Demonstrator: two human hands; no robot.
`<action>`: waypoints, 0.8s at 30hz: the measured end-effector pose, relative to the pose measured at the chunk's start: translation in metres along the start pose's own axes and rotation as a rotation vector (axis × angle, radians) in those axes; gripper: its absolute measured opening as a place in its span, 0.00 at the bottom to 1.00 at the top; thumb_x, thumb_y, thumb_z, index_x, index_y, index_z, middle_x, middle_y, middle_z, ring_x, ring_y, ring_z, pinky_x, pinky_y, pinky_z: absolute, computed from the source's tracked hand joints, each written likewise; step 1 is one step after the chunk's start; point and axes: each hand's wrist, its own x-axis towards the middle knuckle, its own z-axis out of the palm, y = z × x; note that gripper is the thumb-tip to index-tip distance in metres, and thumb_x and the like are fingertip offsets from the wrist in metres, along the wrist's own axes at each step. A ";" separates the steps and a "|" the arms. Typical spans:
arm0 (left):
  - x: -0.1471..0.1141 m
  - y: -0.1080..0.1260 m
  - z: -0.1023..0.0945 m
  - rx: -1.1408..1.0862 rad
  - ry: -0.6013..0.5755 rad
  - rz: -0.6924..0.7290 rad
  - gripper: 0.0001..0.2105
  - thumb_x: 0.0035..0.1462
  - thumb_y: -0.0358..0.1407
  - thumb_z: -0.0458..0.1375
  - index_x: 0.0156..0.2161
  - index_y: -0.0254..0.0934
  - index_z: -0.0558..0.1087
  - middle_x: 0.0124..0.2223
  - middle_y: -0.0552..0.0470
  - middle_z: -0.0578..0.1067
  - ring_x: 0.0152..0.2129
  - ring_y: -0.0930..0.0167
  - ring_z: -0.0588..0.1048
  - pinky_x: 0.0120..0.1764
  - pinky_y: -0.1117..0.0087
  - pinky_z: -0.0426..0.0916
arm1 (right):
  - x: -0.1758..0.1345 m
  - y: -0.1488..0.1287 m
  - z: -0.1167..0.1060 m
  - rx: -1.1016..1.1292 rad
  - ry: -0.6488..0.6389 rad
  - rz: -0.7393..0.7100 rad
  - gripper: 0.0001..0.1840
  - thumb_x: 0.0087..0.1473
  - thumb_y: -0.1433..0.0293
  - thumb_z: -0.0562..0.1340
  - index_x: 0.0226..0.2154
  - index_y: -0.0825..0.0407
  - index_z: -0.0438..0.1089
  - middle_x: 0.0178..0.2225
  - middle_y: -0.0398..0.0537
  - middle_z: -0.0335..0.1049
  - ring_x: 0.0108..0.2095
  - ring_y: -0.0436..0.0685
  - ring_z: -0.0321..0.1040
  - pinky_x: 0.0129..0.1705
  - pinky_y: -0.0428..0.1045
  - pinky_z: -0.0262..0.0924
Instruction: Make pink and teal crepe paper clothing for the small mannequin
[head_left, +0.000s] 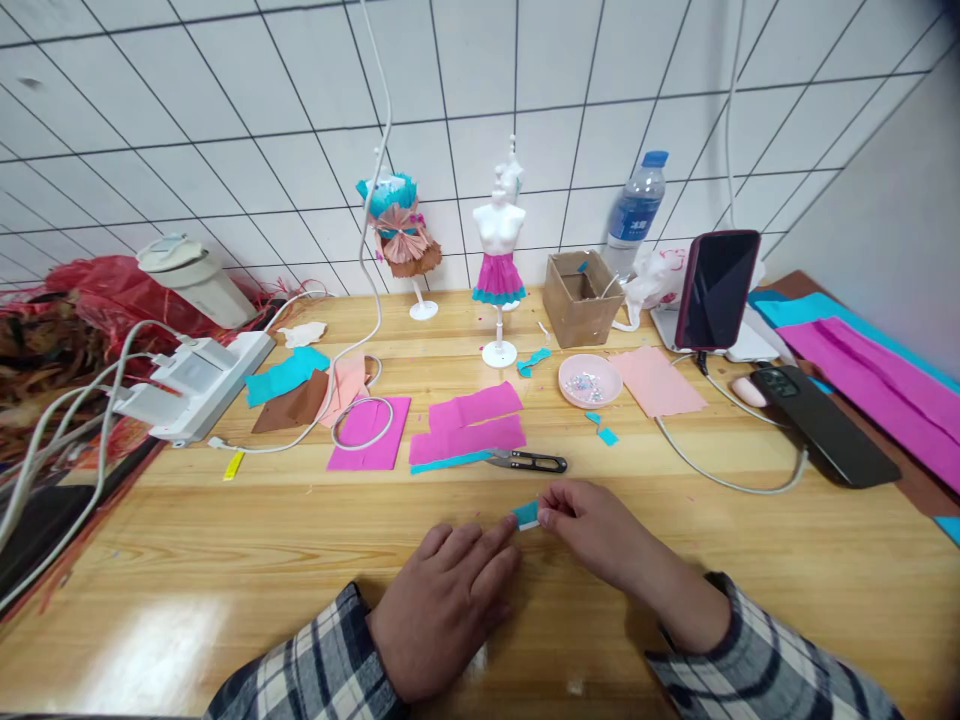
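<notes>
A small piece of blue crepe paper (pixel 526 514) with a white lower edge lies on the wooden table in front of me. My left hand (pixel 448 600) rests palm down, fingers stretched out, its index fingertip touching the paper's left end. At the other end, my right hand (pixel 592 530) pinches the paper between thumb and fingers. Just beyond are black thread snips (pixel 534 461), their blades by a thin blue strip (pixel 454 462) and two magenta crepe paper pieces (pixel 469 435). Farther back, a white mini mannequin (pixel 499 230) wears a magenta skirt with blue trim.
Behind stand a decorated mannequin (pixel 405 225), a cardboard box (pixel 581 300) and a water bottle (pixel 636 210). A pink dish (pixel 590 365) holds small beads. Phones (pixel 825 425) and crepe sheets (pixel 885 370) lie right; a power strip (pixel 214 385) and white cables are left.
</notes>
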 end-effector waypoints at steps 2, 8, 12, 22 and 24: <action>0.000 0.000 0.000 -0.020 0.017 0.001 0.19 0.62 0.42 0.53 0.57 0.42 0.65 0.63 0.52 0.64 0.50 0.63 0.66 0.49 0.60 0.58 | 0.000 0.001 0.002 -0.020 0.026 -0.002 0.06 0.51 0.71 0.57 0.25 0.51 0.68 0.25 0.42 0.70 0.28 0.52 0.63 0.28 0.46 0.50; -0.001 0.000 0.000 -0.028 0.034 -0.013 0.27 0.62 0.43 0.53 0.64 0.39 0.55 0.61 0.48 0.67 0.50 0.63 0.67 0.51 0.60 0.58 | -0.001 0.001 0.003 -0.019 0.046 0.007 0.06 0.51 0.71 0.58 0.25 0.51 0.69 0.25 0.42 0.70 0.28 0.52 0.64 0.28 0.46 0.50; 0.001 -0.001 -0.001 -0.026 0.021 -0.018 0.30 0.62 0.45 0.52 0.65 0.39 0.52 0.60 0.49 0.68 0.49 0.63 0.67 0.52 0.60 0.56 | -0.003 -0.002 0.004 -0.052 0.075 0.017 0.06 0.51 0.71 0.58 0.26 0.51 0.69 0.25 0.43 0.71 0.28 0.53 0.65 0.28 0.47 0.49; 0.005 -0.002 0.001 0.031 -0.087 -0.016 0.31 0.62 0.46 0.51 0.66 0.38 0.50 0.60 0.44 0.67 0.51 0.61 0.65 0.52 0.59 0.59 | -0.006 -0.006 0.008 -0.181 0.148 0.021 0.07 0.54 0.70 0.57 0.27 0.51 0.69 0.27 0.46 0.74 0.29 0.54 0.67 0.29 0.48 0.49; 0.006 -0.002 0.001 0.037 -0.081 -0.008 0.31 0.61 0.46 0.51 0.66 0.38 0.52 0.60 0.44 0.68 0.51 0.61 0.65 0.51 0.59 0.59 | -0.006 -0.006 0.008 -0.195 0.155 0.018 0.07 0.54 0.70 0.57 0.27 0.51 0.69 0.28 0.47 0.74 0.29 0.54 0.67 0.30 0.48 0.50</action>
